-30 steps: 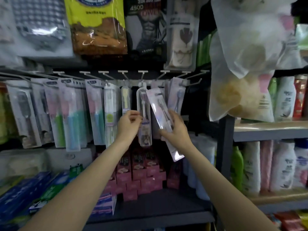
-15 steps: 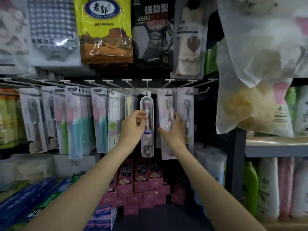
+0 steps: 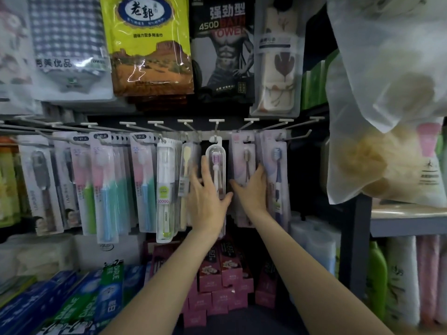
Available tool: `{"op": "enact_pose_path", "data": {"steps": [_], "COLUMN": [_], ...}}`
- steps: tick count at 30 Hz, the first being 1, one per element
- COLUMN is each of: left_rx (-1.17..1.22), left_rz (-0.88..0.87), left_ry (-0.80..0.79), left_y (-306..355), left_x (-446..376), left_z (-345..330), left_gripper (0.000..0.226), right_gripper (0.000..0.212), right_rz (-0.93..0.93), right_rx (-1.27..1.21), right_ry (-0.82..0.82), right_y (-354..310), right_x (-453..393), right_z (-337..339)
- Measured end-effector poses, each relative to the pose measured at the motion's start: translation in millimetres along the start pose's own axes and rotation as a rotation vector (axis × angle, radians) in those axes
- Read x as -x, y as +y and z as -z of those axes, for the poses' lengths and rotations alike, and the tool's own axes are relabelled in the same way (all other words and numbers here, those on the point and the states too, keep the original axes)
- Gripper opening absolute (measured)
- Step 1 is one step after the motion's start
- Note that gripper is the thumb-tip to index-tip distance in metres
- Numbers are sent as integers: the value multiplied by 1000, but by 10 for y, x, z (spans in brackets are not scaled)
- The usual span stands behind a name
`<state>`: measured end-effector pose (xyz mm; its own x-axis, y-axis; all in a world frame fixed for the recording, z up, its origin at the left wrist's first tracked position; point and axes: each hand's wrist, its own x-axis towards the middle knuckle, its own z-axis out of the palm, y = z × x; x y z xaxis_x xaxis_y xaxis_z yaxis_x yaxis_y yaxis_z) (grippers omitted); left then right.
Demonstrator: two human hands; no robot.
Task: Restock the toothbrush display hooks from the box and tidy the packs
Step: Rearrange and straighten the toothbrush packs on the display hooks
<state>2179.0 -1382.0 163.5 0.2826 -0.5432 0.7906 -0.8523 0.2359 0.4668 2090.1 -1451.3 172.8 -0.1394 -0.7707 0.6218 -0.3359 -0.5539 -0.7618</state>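
Landmark: the clear capsule-shaped toothbrush pack [image 3: 216, 170], hanging upright from a white display hook [image 3: 216, 126] at the middle of the hook rail. Left hand [image 3: 208, 197] lies flat against the pack's lower left side, fingers [image 3: 205, 169] straight and slightly spread, thumb reaching to the pack's lower right edge; no curl round it visible. Right hand [image 3: 251, 189] sits just right of the capsule pack, laid against the pink-carded toothbrush pack [image 3: 244, 165] on the next hook, fingers straight and close together, tips hidden behind the card edges, so pinch cannot be told. Further right of the capsule pack hangs a blue toothbrush pack [image 3: 277, 170], touching the right hand's outer edge. Left of the capsule pack: a yellow toothbrush pack [image 3: 186, 165], then a white one [image 3: 165, 189]. Below the capsule pack, stacked pink boxes [image 3: 217, 274] on the shelf.
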Motion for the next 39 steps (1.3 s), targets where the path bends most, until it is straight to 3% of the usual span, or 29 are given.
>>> {"op": "enact_pose_path", "data": {"steps": [5, 10, 16, 20, 23, 31, 39], "left_rx": [93, -36, -55, -55, -41, -87, -56], "left_rz": [77, 10, -29, -39, -41, -43, -60], "left_ry": [-56, -21, -50, -63, -73, -81, -70], "left_y": [-49, -217, -348, -368, -356, -330, -353], "left_x": [-25, -56, -77, -74, -70, -73, -65], "left_z": [-149, -150, -94, -82, -82, -98, -113], "left_gripper": [90, 84, 83, 83, 84, 83, 83], "right_gripper": [94, 107, 95, 87, 72, 61, 82], "right_rz": [-17, -81, -93, -117, -134, -145, -196], "right_rx": [69, -28, -84, 35, 106, 111, 172], "right_ry": [50, 113, 199, 244, 216, 165, 63], "right_y": [48, 43, 14, -13, -71, -209, -298], "right_x": [-110, -112, -164, -154, -114, 30, 111], "right_z": [-100, -238, -321, -319, -280, -124, -4]}}
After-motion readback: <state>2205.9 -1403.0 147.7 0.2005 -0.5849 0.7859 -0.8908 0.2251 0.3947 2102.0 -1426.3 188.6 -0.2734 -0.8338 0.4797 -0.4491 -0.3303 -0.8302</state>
